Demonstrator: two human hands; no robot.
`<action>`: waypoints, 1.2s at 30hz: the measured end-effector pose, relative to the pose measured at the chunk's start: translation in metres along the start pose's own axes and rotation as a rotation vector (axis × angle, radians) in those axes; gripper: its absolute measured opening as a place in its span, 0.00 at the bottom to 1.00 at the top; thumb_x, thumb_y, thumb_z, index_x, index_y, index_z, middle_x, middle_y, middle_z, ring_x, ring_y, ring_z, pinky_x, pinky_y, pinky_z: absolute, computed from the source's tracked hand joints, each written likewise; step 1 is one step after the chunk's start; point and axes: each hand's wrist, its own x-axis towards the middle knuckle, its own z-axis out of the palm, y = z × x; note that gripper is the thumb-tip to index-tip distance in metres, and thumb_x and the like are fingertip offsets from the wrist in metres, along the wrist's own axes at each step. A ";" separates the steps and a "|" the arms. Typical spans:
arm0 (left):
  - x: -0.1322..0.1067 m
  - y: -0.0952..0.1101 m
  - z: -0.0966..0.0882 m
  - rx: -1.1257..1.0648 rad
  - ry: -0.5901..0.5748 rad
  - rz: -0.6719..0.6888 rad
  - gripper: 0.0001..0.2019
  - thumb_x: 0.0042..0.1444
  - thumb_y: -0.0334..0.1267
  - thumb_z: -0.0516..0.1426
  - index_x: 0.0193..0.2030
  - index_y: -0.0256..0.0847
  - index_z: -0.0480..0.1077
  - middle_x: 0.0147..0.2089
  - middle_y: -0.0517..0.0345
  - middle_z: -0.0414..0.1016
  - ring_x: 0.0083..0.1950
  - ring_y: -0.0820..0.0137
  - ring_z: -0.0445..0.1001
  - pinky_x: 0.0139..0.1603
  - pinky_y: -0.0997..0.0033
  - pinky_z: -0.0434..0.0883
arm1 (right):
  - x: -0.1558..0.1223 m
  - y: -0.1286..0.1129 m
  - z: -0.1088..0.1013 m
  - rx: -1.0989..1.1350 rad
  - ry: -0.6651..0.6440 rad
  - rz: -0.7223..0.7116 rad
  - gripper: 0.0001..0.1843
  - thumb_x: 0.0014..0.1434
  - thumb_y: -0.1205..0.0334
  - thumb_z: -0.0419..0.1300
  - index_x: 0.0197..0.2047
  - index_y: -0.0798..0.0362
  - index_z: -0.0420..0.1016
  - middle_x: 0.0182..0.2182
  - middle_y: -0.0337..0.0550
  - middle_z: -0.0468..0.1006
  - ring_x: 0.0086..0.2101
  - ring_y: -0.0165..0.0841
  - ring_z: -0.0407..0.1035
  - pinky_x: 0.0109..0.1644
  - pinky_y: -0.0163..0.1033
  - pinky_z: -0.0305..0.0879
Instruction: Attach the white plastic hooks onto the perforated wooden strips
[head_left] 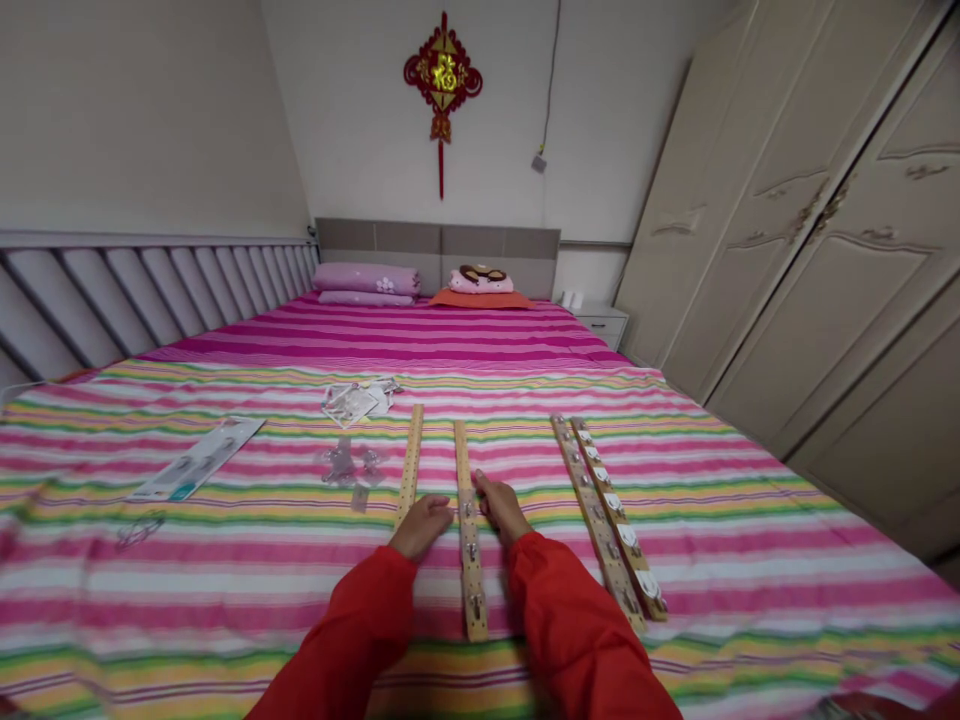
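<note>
Both my arms wear red sleeves and reach over a striped bed. My left hand is curled, fingers closed, beside a wooden strip with holes and touching the middle wooden strip, which carries small metal hooks. My right hand rests on the right side of that middle strip with fingers pinched at a hook. What the fingers hold is too small to make out. Two more wooden strips with white hooks lie to the right.
Clear plastic bags with small parts and loose clear pieces lie left of the strips. A flat package lies farther left. Pillows sit at the headboard. A wardrobe stands on the right.
</note>
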 end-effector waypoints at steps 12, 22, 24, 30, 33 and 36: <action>-0.024 -0.002 -0.113 -0.052 0.678 0.191 0.19 0.33 0.48 0.62 0.31 0.38 0.71 0.27 0.58 0.74 0.31 0.70 0.71 0.35 0.70 0.68 | -0.004 0.006 -0.006 0.148 -0.077 -0.007 0.22 0.44 0.41 0.61 0.21 0.52 0.64 0.07 0.28 0.59 0.11 0.22 0.45 0.16 0.33 0.35; -0.014 -0.014 -0.107 0.160 0.674 0.066 0.19 0.31 0.51 0.62 0.25 0.37 0.70 0.24 0.57 0.74 0.29 0.66 0.72 0.35 0.66 0.68 | -0.008 0.012 -0.011 0.130 -0.090 -0.097 0.22 0.47 0.42 0.60 0.19 0.53 0.64 0.09 0.29 0.59 0.11 0.21 0.45 0.17 0.32 0.37; -0.013 -0.015 -0.108 0.144 0.633 0.106 0.19 0.31 0.52 0.63 0.24 0.37 0.71 0.24 0.57 0.74 0.28 0.67 0.72 0.33 0.67 0.68 | -0.008 0.013 -0.011 0.134 -0.088 -0.101 0.22 0.47 0.42 0.60 0.19 0.53 0.64 0.08 0.29 0.58 0.11 0.21 0.45 0.16 0.32 0.37; -0.029 -0.003 -0.098 0.152 0.523 0.404 0.16 0.43 0.49 0.61 0.31 0.38 0.72 0.27 0.57 0.74 0.30 0.69 0.73 0.31 0.70 0.71 | -0.009 0.008 -0.013 0.239 -0.119 -0.056 0.21 0.45 0.44 0.62 0.19 0.52 0.63 0.08 0.28 0.58 0.10 0.20 0.43 0.15 0.31 0.34; -0.044 0.014 -0.088 0.302 0.471 0.676 0.09 0.50 0.43 0.59 0.32 0.39 0.73 0.34 0.55 0.75 0.36 0.69 0.74 0.36 0.70 0.73 | -0.015 0.000 -0.017 0.296 -0.124 -0.041 0.20 0.44 0.45 0.63 0.21 0.53 0.64 0.09 0.28 0.60 0.09 0.19 0.42 0.14 0.31 0.32; -0.057 0.029 -0.076 0.468 0.420 0.941 0.04 0.55 0.34 0.57 0.35 0.41 0.73 0.38 0.55 0.75 0.42 0.69 0.74 0.42 0.70 0.73 | -0.028 -0.013 -0.017 0.316 -0.144 -0.071 0.20 0.46 0.47 0.64 0.20 0.53 0.64 0.09 0.28 0.58 0.10 0.19 0.43 0.15 0.30 0.33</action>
